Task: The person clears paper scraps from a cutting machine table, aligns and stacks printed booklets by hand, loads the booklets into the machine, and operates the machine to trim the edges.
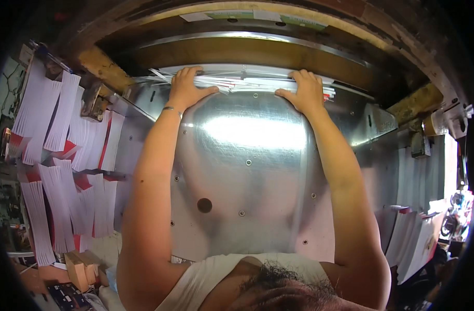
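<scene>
1. Bench (247,171): a broad sheet-metal bed, shiny and riveted, running from the person's chest to the machine's dark slot at the far edge. The surface looks smooth, so paper probably slides on it with little drag.
2. Fanned paper bundles (66,155): white sheets with red edges, spread in rows to the left of the bench; more stacks (418,238) sit at the lower right.
3. Paper stack (247,83): a thin, wide pile of white sheets, some red-edged, lying at the far end of the bench against the slot. The corners are ragged and not squared. Judgement: light, floppy, with sheets that slip over one another; best held at both ends with flat pressure from above, not lifted by one corner.
4. Left hand (187,88): fingers curled over the stack's left end, thumb spread along the near edge, pressing down.
5. Right hand (307,90): the same hold at the right end, fingers on top, thumb toward the middle.
6. Bracelet (170,109): a thin band on the left wrist.
</scene>
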The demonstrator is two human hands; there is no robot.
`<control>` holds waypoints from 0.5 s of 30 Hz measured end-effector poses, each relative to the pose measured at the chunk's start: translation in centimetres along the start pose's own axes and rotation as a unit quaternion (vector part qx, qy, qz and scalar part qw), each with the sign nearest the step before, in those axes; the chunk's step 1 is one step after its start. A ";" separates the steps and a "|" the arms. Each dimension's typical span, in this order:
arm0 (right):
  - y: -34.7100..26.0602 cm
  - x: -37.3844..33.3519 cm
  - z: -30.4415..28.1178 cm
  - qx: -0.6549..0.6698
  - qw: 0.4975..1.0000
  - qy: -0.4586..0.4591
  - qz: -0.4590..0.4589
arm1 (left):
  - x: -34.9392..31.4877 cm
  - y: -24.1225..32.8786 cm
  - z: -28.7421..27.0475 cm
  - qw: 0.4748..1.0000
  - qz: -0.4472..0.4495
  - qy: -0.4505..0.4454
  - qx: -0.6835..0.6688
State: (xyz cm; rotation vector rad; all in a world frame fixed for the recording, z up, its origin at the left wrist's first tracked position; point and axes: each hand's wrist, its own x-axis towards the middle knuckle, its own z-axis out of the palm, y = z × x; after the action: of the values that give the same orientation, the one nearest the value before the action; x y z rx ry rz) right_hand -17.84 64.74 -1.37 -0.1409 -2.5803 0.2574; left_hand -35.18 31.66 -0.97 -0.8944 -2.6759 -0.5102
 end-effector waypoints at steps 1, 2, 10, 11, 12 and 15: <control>0.0 0.1 0.0 -0.006 1.000 0.016 -0.009 | -0.1 0.2 0.2 1.000 0.002 -0.006 0.000; 0.1 -0.1 -0.3 -0.004 1.000 -0.014 0.005 | -0.3 0.6 0.4 1.000 0.005 -0.006 0.013; 0.1 -0.8 -0.2 0.042 0.999 -0.001 -0.002 | -3.6 0.7 1.2 0.998 -0.005 -0.057 0.014; 0.2 -0.7 -0.2 0.050 0.999 -0.007 -0.004 | -5.1 1.2 1.4 0.998 -0.013 -0.049 0.034; 0.6 -0.8 -0.1 0.054 0.999 -0.007 -0.004 | -6.6 2.4 1.0 0.994 -0.025 -0.096 0.046; 0.9 -0.7 0.4 0.083 0.996 -0.015 0.004 | -13.6 6.9 -1.2 0.990 0.008 -0.134 0.049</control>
State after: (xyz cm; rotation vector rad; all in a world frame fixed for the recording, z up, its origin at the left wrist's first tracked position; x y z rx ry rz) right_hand -17.43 65.41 -2.29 -0.0877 -2.5758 0.4796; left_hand -20.26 29.19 -3.11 -1.0178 -2.8996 -0.2675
